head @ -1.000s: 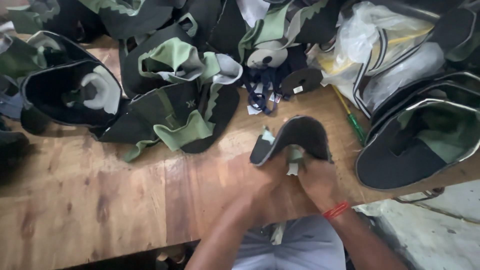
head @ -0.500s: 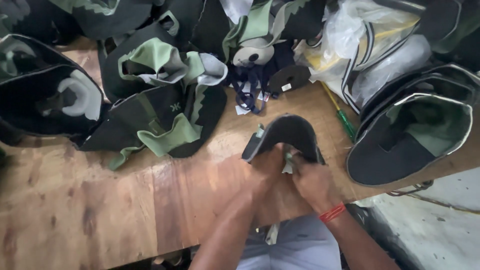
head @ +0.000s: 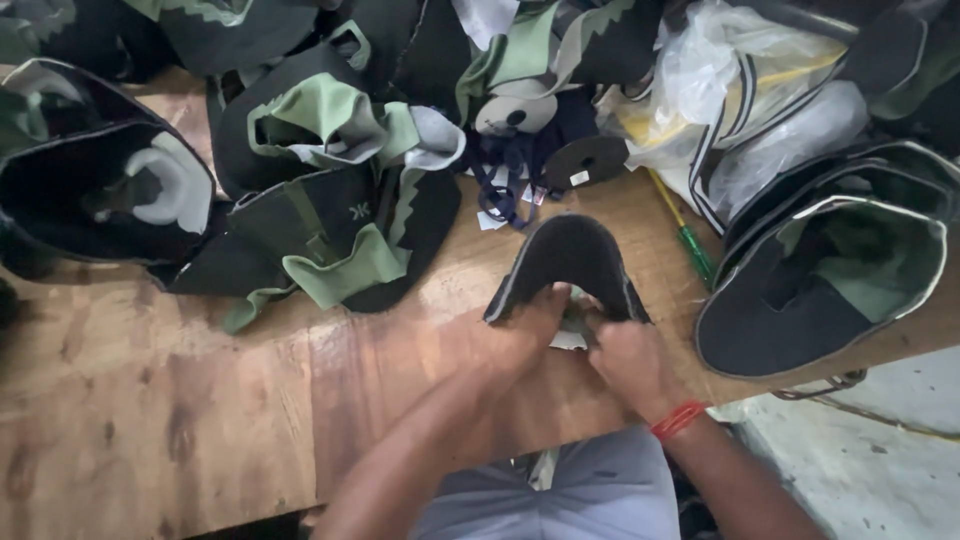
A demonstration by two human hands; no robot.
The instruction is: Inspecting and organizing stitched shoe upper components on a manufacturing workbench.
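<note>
Wooden table [head: 200, 400]: both hands grip black shoe upper [head: 566, 258].

I see a worn wooden table [head: 200, 400] with a rough, stained grain and a faint sheen near its centre. At centre frame, the black shoe upper [head: 568, 262] held by both hands looks like matt fabric with a pale stitched edge. The piled uppers [head: 330, 210] in the upper left are matt black and green cloth. In the upper right, a clear plastic bag [head: 720, 90] is glossy and crinkled. The screwdriver [head: 690, 245] beside it has a smooth green plastic handle. A red thread band [head: 678, 420] circles the right wrist.
</note>
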